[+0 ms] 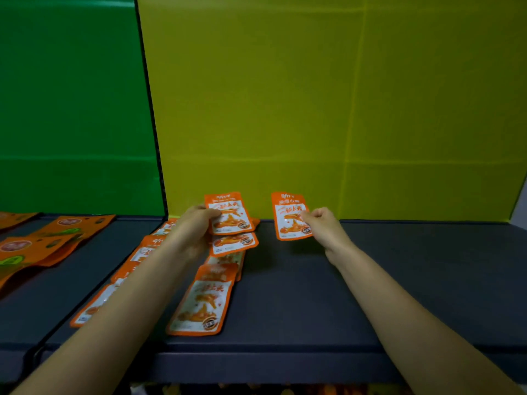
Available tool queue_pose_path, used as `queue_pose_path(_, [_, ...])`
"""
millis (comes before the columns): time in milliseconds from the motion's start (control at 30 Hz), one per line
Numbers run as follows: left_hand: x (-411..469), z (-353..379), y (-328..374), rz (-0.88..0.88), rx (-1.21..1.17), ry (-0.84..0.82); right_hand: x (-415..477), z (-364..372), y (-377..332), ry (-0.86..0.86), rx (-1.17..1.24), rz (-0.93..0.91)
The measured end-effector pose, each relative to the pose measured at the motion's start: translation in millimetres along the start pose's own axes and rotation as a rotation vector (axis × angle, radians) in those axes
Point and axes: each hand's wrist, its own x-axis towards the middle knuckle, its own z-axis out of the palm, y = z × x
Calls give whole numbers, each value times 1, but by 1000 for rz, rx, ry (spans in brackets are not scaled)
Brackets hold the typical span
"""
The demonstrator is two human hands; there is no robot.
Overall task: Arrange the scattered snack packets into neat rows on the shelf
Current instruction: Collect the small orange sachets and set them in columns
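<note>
I'm seeing the left hand (196, 223) pinching one flat orange snack packet (230, 212) upright near the yellow back panel (313, 95), above a loose pile of matching packets (201, 300) lying on the dark grey shelf (299, 295). The right hand (323, 226) is pinching a second orange packet (290, 216) by its edge, apart from the pile. Larger orange pouches (42, 243) are sitting at far left.

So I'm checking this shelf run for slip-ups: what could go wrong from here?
The right hand pinches its packet only by an edge, so it could slip or land crooked. The left hand reaches over the overlapping packets and its forearm may nudge them further out of line.
</note>
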Motion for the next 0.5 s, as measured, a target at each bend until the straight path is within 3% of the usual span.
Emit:
queue_pose_path(200, [5,-21,7,-25,99,-3,23,1,25,101,-541,117])
queue_pose_path(500, [-10,-5,-1,-62,199,-86,21,5,28,187,-758,88])
